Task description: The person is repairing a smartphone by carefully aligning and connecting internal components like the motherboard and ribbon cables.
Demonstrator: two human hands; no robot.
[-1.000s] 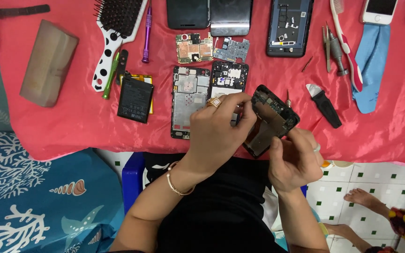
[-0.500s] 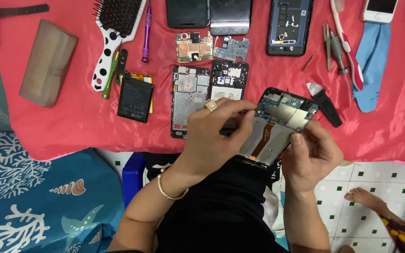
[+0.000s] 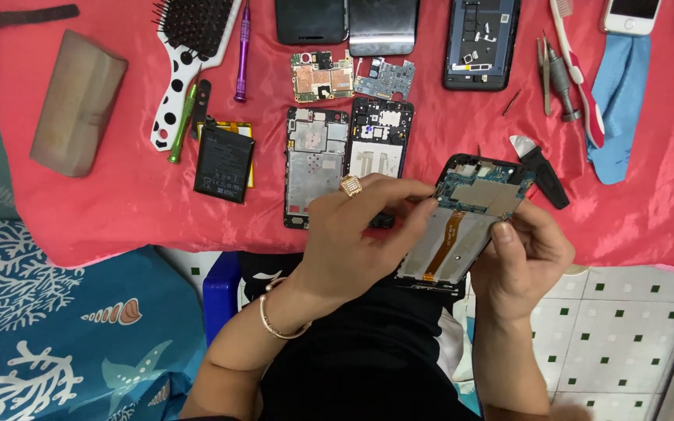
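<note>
Vs half a sec ago: the opened phone [image 3: 466, 222] sits flatter to the camera now, inner side up, its top end tipped toward 1 o'clock; a full sec back it was turned nearly edge-on. Both hands have kept their places at centre-right, over the near edge of the red cloth [image 3: 118, 210].

Right hand [image 3: 526, 261] holds the phone from 4 o'clock, thumb laid on its right edge, remaining fingers curled behind & out of sight. Left hand [image 3: 356, 242], w/ a gold ring [image 3: 350, 185] and a bangle [image 3: 274, 320] on the wrist, reaches in from 8 o'clock; thumb & forefinger pinched nearly closed at the left edge of the blue-green circuit board [image 3: 481, 193]. Can't tell if they grip a tool or a part — tips too small, partly in shadow.

Hidden/cut off: left hand covers the lower ends of two stripped phone frames [image 3: 315, 160] at 11 o'clock. The phone's bottom end is lost against dark clothing. Hairbrush [image 3: 189, 47], dark phones & white phone at 12 are clipped by the top border. Black battery [image 3: 225, 162] lies at 9 o'clock, well apart; black pry tool [image 3: 541, 164] just beside the phone's top at 1 o'clock.
</note>
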